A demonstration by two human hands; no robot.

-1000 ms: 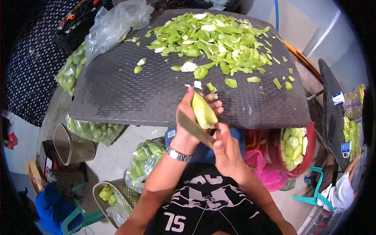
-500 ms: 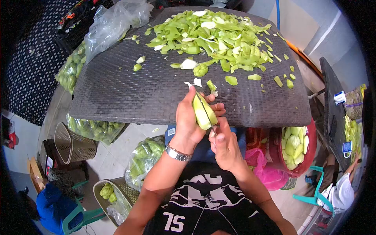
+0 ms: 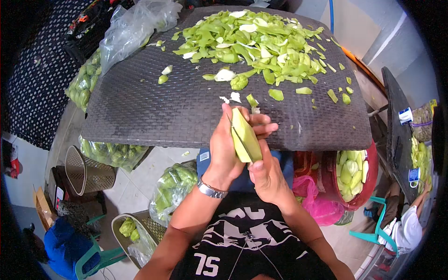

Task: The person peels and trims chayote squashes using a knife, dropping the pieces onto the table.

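A peeled, pale green chayote lies in my left hand, whose fingers wrap around it from behind, over the near edge of the table. My right hand is closed on a knife. Its thin blade runs lengthwise along the chayote's left side, pressed against or into the flesh; how deep I cannot tell. The knife's handle is hidden in my right fingers. Just beyond my hands, small peel scraps and a knobby chayote end lie on the dark woven tabletop.
A big heap of green peelings covers the table's far side. Below right stands a red tub of peeled chayotes. Bags of unpeeled chayotes and plastic baskets stand at left. People sit at both sides.
The chayote has turned in my left hand, and the blade now lies along its left side instead of across its middle. Some right-side fingers of my left hand have stretched outward.
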